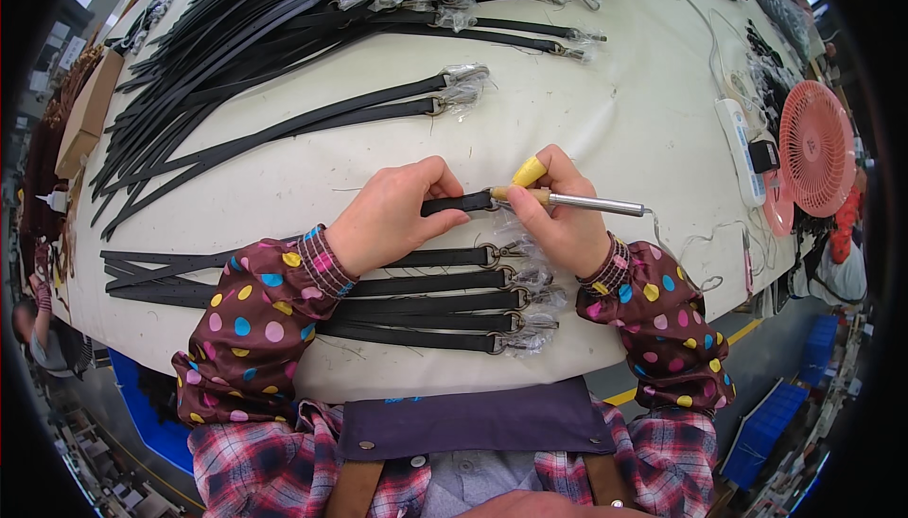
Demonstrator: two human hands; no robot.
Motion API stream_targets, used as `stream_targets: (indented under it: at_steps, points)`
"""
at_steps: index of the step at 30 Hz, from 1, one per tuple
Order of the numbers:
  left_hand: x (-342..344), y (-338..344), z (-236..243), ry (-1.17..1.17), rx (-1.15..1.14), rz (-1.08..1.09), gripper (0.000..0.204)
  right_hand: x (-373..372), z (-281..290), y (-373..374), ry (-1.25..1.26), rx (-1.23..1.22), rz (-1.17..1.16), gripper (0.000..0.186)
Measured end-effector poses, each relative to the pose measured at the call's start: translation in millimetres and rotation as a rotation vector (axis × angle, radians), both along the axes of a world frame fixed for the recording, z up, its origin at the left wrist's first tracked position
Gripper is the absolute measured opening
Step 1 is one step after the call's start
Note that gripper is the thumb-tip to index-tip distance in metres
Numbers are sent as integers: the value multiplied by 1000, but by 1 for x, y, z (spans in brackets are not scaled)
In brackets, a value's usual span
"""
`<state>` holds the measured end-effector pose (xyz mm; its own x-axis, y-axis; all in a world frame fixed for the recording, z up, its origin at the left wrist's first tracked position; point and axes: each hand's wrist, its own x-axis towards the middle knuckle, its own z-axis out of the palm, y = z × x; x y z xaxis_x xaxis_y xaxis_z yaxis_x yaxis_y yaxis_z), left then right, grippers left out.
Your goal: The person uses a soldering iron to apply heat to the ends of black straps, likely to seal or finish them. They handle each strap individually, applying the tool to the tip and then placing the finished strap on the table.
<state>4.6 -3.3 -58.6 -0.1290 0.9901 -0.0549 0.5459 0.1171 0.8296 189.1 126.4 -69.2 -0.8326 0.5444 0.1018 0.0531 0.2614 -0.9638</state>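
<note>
My left hand (392, 218) grips the black strap (456, 203), lying crosswise; right hand (558, 210) grips the heated tool (586, 202) at its buckle end.

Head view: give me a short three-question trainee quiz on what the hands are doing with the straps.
1. True or false: the left hand pins a flat black leather strap on the cream cloth-covered table.
2. The right hand holds: A) scissors B) a pen-shaped metal tool with a wooden grip C) a brush.
3. Which side of the table has the round pink fan?

Key: 1 true; 2 B; 3 right.
</note>
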Motion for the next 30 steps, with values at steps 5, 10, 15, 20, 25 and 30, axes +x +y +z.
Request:
stream_targets:
  at_steps: [5,10,15,20,25,30]
  points:
    - [-1,1,2,-71,-22,-7,25,-4,-6,11,-1,325,5,21]
    - [-1,2,6,-67,-27,5,26,-6,-10,11,9,577,55,20]
    - [-1,6,5,-153,-112,15,22,-6,-4,5,-61,360,37,22]
    - [-7,7,-4,-449,-146,-11,25,-8,-4,5,-19,384,36,22]
    - [-16,8,9,-596,-332,-34,20,-8,-1,2,-40,254,2,22]
    - [-13,10,14,-570,-370,-7,22,-11,1,1,-33,199,-4,21]
